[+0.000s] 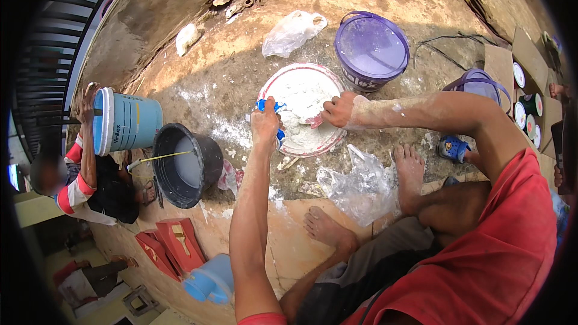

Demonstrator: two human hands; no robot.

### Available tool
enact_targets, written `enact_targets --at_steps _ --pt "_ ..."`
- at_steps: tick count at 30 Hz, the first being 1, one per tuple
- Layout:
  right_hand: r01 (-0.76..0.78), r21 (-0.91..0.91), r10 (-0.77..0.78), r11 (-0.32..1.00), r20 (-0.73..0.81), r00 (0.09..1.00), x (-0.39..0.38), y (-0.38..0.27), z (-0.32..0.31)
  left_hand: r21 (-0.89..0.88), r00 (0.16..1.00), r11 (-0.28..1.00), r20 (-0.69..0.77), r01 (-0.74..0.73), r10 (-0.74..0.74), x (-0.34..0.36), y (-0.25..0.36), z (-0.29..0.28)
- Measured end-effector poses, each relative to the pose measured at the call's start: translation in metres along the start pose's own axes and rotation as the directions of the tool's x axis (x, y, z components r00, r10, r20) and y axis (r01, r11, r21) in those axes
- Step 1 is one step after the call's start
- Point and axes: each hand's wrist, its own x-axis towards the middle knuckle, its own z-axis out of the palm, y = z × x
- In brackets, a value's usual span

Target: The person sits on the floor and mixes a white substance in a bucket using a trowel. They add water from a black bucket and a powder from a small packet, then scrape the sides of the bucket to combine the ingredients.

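Note:
A round white basin with a red-edged rim (333,142) sits on the ground in front of me, holding thick white paste (306,93). At its left side my left hand (265,121) is closed around a blue tool (270,106), whose blue parts show on both sides of my fingers; its working end I cannot make out. My right hand (341,110), smeared with white, is over the basin's right side. It grips a small reddish flat piece (315,121) that touches the paste; much of it is hidden by paste and fingers.
Beyond the basin stand a lidded purple bucket (371,48) and a plastic bag (293,31). A black bucket of whitish liquid (203,177) stands left, near a person's hand (88,99) on a light-blue bucket (135,123). Clear plastic (361,183) lies by my feet; cans (533,105) are right.

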Motion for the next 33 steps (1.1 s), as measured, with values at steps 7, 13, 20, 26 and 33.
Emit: enact_targets --at_steps 7,13,20,26,33 --pt "0.019 -0.016 -0.019 1.0 0.012 1.0 -0.001 0.001 0.005 -0.207 0.995 0.978 0.077 -0.04 0.057 0.008 -0.006 0.002" --pt "0.005 -0.002 -0.005 1.0 0.032 0.999 0.0 0.002 0.002 -0.144 0.99 0.984 0.081 -0.101 0.114 0.007 -0.002 0.005" --pt "0.02 -0.062 -0.028 0.998 -0.13 0.991 0.015 0.004 0.003 0.094 0.985 0.982 0.073 -0.161 0.155 0.004 0.002 0.011" --pt "-0.094 0.086 0.092 0.992 0.025 0.995 0.039 0.016 0.0 0.18 0.984 0.97 0.096 -0.163 0.148 0.019 -0.017 0.005" --pt "-0.575 0.374 0.421 0.728 0.419 0.804 0.072 0.027 -0.026 0.017 0.983 0.999 0.181 -0.028 0.024 0.012 -0.027 -0.038"
